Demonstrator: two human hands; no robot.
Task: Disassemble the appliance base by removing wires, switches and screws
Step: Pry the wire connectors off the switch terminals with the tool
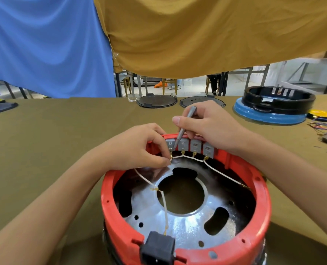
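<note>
A red appliance base (185, 197) was set open side up on an olive-covered table (44, 140), close to the person. Inside it a shiny metal plate (178, 224) with a large round hole was seen. At the far inner wall a row of four grey switches (189, 148) was mounted, and brass terminals (194, 154) hung below them, linked by a white wire (187, 156). The wire was run down the left side of the plate to a black socket (158, 249) at the near rim, and down the right side to the wall.

The left hand (139, 148) was held at the leftmost switch, with thumb and fingertips pinched together on the wire just beside the leftmost terminal. The right hand (206, 125) was closed round a thin grey tool (183, 129), held like a pen, and its tip was pointed down between the first and second switches; whether the tip touched them could not be told.

Further back on the table two dark round lids (157, 101) were laid side by side. To the right a black ring-shaped part (277, 100) was stacked on a blue round part (264, 115), with a yellow disc (321, 113) and a loose bundle of coloured wires (325, 127) near them. Blue cloth (44, 44) and mustard cloth (197, 35) were hung behind the table.
</note>
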